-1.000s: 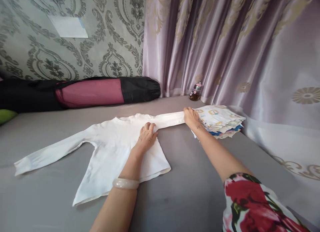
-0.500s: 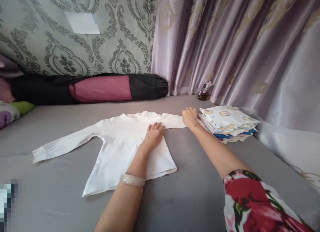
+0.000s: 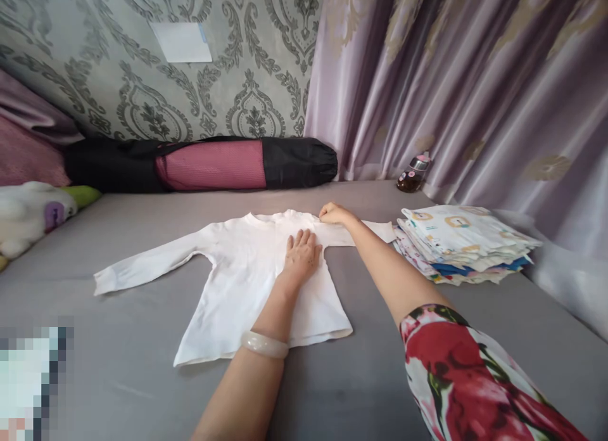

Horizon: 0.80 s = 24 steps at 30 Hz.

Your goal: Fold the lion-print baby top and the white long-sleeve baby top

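A white long-sleeved shirt [image 3: 237, 289] lies spread flat on the grey bed sheet, its sleeves stretched out to both sides. My left hand [image 3: 303, 256] rests palm down on the right part of its chest, fingers extended. At the right shoulder seam, near the collar, my right hand [image 3: 335, 213] has its fingers curled closed on the fabric; the fingertips are partly hidden. My right forearm crosses over the right sleeve, whose cuff reaches to the stack of folded clothes [image 3: 468, 238].
Against the patterned wall lies a long black and pink mesh bag [image 3: 213, 165]. A small bottle [image 3: 413, 173] with dark liquid stands by the curtain [image 3: 370, 80]. On the left are a plush toy [image 3: 28, 216] and a pixelated patch [image 3: 28, 381] on the grey sheet [image 3: 118, 339].
My right hand has moved left along the sleeve from its cuff to the shoulder. My left hand stays flat on the chest. The view has turned slightly left.
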Tool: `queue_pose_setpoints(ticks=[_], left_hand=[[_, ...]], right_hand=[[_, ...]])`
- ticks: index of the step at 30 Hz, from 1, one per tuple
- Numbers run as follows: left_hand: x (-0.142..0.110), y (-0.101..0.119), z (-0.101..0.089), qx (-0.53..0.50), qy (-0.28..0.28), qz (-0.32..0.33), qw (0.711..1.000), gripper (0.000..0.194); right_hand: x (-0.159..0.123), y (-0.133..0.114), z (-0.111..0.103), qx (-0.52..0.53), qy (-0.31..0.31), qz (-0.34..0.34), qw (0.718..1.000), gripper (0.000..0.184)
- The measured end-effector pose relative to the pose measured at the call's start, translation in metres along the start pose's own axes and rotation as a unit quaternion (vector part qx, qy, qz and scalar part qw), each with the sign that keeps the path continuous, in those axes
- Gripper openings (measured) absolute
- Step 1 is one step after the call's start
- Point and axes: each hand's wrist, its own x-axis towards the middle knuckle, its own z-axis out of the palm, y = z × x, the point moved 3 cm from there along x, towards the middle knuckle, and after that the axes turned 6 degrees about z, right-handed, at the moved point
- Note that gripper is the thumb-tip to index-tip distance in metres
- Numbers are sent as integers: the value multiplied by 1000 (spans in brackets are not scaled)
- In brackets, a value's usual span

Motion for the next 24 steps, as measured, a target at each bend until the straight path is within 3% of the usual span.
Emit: queue_pose_setpoints(ticks=[6, 8, 11, 19, 24], left_hand=[[0, -1, 2, 11, -1, 12, 1000, 47], [0, -1, 1, 15, -6, 13, 1000, 48], [-1, 1, 0, 19, -13, 14, 1000, 49], [-3, 4, -9, 26, -24, 4, 999, 47], [-3, 1, -16, 44, -26, -63, 997, 57]], right_hand=[[-13, 4, 24, 19, 141, -7, 990, 32], [-15, 3, 29, 21, 160, 1, 987, 32], [-10, -3, 29, 12, 148, -7, 989, 32], [11, -52, 32, 3, 69, -122, 990, 34], [17, -65, 36, -3, 58, -127, 990, 28]])
